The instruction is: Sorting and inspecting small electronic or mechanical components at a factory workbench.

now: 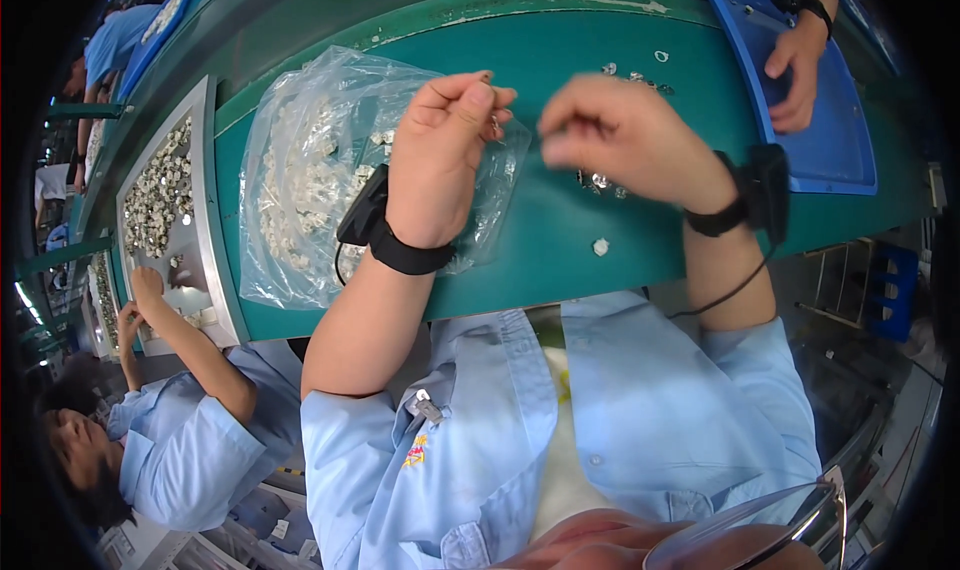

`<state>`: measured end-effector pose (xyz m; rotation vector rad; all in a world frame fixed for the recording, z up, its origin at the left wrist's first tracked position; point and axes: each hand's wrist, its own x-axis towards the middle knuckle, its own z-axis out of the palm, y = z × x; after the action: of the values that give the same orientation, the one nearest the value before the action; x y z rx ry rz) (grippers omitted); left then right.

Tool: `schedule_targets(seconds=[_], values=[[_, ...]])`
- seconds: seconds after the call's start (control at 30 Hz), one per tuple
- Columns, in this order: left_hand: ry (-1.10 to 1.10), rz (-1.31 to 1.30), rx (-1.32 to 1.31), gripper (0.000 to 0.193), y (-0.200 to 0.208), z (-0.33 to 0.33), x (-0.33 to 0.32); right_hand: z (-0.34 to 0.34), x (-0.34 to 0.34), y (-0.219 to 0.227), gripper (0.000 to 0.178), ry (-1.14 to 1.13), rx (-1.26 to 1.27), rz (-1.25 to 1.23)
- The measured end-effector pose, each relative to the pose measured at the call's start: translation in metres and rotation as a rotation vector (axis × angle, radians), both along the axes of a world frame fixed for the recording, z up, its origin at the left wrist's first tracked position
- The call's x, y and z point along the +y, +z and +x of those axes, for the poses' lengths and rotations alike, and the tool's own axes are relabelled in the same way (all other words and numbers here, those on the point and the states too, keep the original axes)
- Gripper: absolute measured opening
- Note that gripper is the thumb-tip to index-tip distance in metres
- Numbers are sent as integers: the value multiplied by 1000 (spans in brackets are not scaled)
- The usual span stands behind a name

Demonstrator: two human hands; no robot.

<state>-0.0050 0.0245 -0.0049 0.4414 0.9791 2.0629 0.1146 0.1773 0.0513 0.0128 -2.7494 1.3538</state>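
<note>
A green surface (pixel 550 260) crosses a busy workroom, and to its left stands a metal-framed tray (pixel 212 200) of small metal parts (pixel 155 215), with a co-worker's hand (pixel 148 285) over it. Next comes a clear plastic bag (pixel 300 100) with many white pieces (pixel 285 210) in it; its thin film looks soft, slack and probably slippery. In front of the bag the left hand (pixel 445 140) is raised, thumb and fingers closed in a pinch on what looks like a small shiny part (pixel 496 124), mostly hidden by the fingertips. That part should be light, stiff and perhaps slick, so its edges seem the best place to take hold. Loose shiny pieces (pixel 598 181) and a lone white piece (pixel 600 247) lie near the right hand (pixel 635 130), which is blurred and half curled; whether it holds anything I cannot tell. Farthest right, another person's hand (pixel 795 70) is over a blue tray (pixel 845 145)
</note>
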Motion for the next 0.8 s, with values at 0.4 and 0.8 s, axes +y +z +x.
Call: schedule_targets(seconds=[0.4, 0.8], values=[[-38, -111, 136, 19, 5, 5, 3, 106, -50, -39, 34, 86, -165, 458], [-101, -110, 213, 19, 2, 6, -4, 84, -24, -3, 21, -109, 140, 293]])
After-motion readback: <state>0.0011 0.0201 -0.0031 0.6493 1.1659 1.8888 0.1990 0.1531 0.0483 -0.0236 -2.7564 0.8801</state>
